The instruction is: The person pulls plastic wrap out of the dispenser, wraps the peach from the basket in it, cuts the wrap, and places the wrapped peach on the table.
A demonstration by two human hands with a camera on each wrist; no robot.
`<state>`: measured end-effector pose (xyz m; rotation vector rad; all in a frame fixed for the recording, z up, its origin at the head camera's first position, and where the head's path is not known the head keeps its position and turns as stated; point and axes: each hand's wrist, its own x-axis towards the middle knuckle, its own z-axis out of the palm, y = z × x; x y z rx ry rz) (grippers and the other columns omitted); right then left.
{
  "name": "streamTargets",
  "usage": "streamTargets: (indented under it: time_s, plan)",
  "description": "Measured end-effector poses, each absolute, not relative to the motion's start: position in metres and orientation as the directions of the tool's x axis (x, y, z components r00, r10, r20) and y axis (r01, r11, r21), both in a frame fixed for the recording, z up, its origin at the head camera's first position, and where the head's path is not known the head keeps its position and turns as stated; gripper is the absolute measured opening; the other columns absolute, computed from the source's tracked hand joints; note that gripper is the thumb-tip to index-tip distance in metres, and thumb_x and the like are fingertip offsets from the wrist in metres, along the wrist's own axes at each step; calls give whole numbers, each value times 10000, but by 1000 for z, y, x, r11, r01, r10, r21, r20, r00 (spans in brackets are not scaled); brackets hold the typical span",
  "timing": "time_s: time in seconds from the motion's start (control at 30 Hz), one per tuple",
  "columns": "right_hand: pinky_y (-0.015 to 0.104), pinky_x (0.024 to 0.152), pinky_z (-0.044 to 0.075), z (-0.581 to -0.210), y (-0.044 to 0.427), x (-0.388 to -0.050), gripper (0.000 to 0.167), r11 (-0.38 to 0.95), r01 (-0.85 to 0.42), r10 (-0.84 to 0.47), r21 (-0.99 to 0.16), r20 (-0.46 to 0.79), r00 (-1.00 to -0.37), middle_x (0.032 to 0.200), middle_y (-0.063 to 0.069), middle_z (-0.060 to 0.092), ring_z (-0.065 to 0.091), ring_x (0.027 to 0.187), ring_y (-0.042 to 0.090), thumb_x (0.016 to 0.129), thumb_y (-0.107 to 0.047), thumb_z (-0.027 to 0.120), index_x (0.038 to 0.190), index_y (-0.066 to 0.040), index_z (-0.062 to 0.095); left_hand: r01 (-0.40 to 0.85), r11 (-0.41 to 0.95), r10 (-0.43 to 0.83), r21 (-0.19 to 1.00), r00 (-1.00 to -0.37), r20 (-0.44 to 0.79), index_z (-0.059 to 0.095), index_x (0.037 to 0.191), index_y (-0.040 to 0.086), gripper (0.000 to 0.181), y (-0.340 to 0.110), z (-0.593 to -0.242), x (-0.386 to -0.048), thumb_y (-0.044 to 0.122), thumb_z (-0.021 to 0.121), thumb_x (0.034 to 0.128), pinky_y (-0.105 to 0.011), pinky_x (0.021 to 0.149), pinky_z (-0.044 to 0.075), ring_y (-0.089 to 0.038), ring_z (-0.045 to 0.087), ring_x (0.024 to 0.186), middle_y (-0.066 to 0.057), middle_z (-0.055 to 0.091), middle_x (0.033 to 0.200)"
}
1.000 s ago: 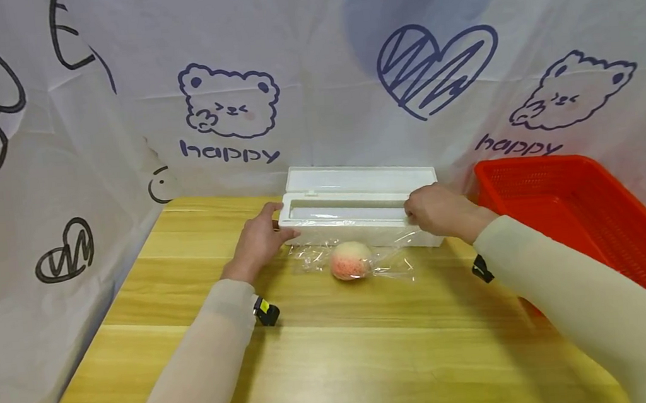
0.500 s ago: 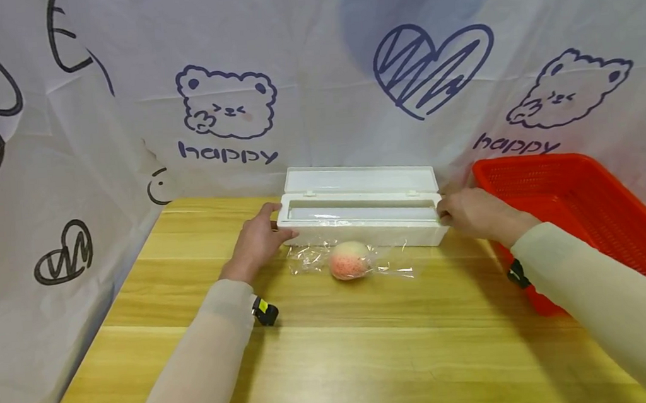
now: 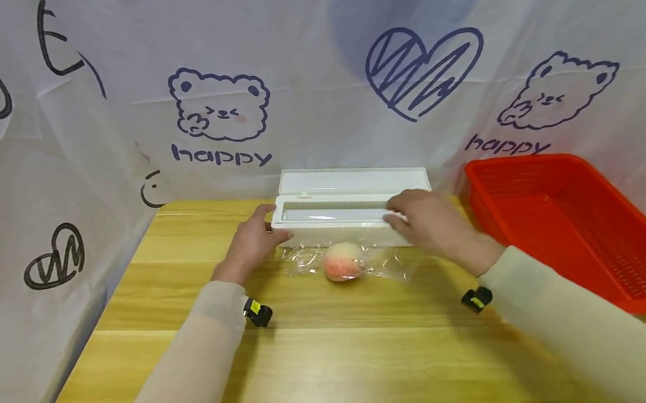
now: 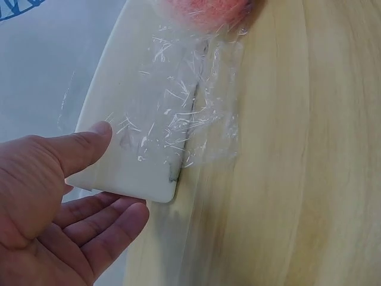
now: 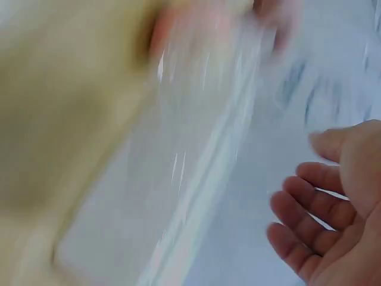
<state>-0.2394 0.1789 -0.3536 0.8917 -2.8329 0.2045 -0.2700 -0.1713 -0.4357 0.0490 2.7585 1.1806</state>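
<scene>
A long white cling film dispenser box (image 3: 337,234) stands at the back of the wooden table, its lid (image 3: 355,179) raised. Inside lies a white roll (image 3: 330,214). My left hand (image 3: 247,247) holds the box's left end, thumb on the front and fingers around the end, as the left wrist view also shows. Over the right part of the box is my right hand (image 3: 435,224); its fingers are loosely bent and hold nothing in the right wrist view. A peach (image 3: 343,263) lies before the box, wrapped in clear film (image 4: 202,101).
A red plastic basket (image 3: 486,214) stands at the right on the table (image 3: 336,365). Behind the box hangs a white cloth (image 3: 317,126) with blue drawings, and it continues down the left side.
My right hand first slid right along the box to its right end, then came back left over it, its fingers now loose. The left hand stayed on the left end.
</scene>
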Motion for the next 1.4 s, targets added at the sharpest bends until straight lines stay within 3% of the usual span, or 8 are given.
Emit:
streamTargets:
  time_s: [0.17, 0.3, 0.4, 0.57, 0.8, 1.0, 1.2, 1.4]
  plan:
    - [484, 949, 564, -388, 117, -207, 576, 700, -709, -704, 84, 246, -666, 1226, 139, 699, 665, 1107, 361, 939, -506, 768, 1276, -50, 668, -45, 684, 73, 728, -989, -130, 305, 1641, 165, 790, -176, -435, -270, 372, 727, 1007, -532, 1039, 540, -362, 686, 1164, -235, 628, 1429]
    - [465, 812, 552, -421, 99, -203, 742, 725, -661, -689, 193, 205, -695, 1131, 114, 625, 627, 1008, 355, 789, -580, 886, 1251, -76, 600, -47, 681, 78, 730, -988, -136, 297, 1649, 162, 789, -176, -437, -271, 354, 724, 1013, -535, 1056, 531, -374, 675, 1203, -242, 619, 1442]
    - [462, 838, 540, -437, 99, -208, 720, 753, -633, -658, 181, 210, -723, 1085, 106, 613, 616, 997, 343, 776, -511, 921, 1230, -69, 580, -51, 678, 79, 733, -987, -141, 289, 1655, 165, 796, -174, -439, -270, 346, 725, 1013, -536, 1052, 534, -384, 668, 1215, -242, 610, 1450]
    - [462, 1010, 518, -449, 111, -213, 649, 765, -637, -637, 92, 253, -728, 1192, 97, 652, 629, 1092, 325, 839, -455, 881, 1279, -74, 595, -49, 667, 79, 743, -988, -135, 275, 1664, 177, 810, -171, -441, -269, 342, 724, 1010, -538, 1056, 529, -389, 656, 1232, -239, 595, 1467]
    - [503, 1021, 510, -443, 123, -204, 709, 771, -628, -601, -111, 199, -774, 1281, 104, 677, 653, 1161, 333, 847, -498, 861, 1358, -73, 615, -24, 643, 92, 766, -990, -108, 255, 1666, 125, 858, -171, -442, -260, 278, 755, 986, -555, 1099, 504, -430, 591, 1324, -241, 504, 1546]
    - [450, 971, 542, -431, 129, -201, 654, 760, -535, -570, -370, 18, -822, 1181, 26, 711, 679, 1056, 221, 823, -466, 884, 1329, -113, 666, -3, 635, 129, 772, -986, -110, 206, 1672, 108, 944, -168, -442, -248, 197, 800, 944, -535, 1041, 548, -442, 606, 1268, -274, 431, 1556]
    - [355, 925, 535, -429, 136, -210, 546, 700, -356, -580, -620, -203, -789, 1089, -91, 715, 632, 979, 118, 841, -371, 872, 1313, -163, 692, -77, 625, 152, 777, -964, -217, 86, 1680, 93, 1017, -166, -443, -240, 126, 747, 908, -421, 950, 506, -324, 585, 1091, -233, 561, 1361]
    - [352, 917, 539, -426, 141, -221, 551, 656, -275, -635, -703, -317, -705, 1096, -96, 728, 647, 971, 128, 866, -370, 859, 1341, -149, 690, -247, 423, 201, 872, -912, -356, 19, 1669, 11, 992, -171, -450, -239, 32, 628, 887, -283, 698, 512, -180, 566, 806, -134, 609, 1067]
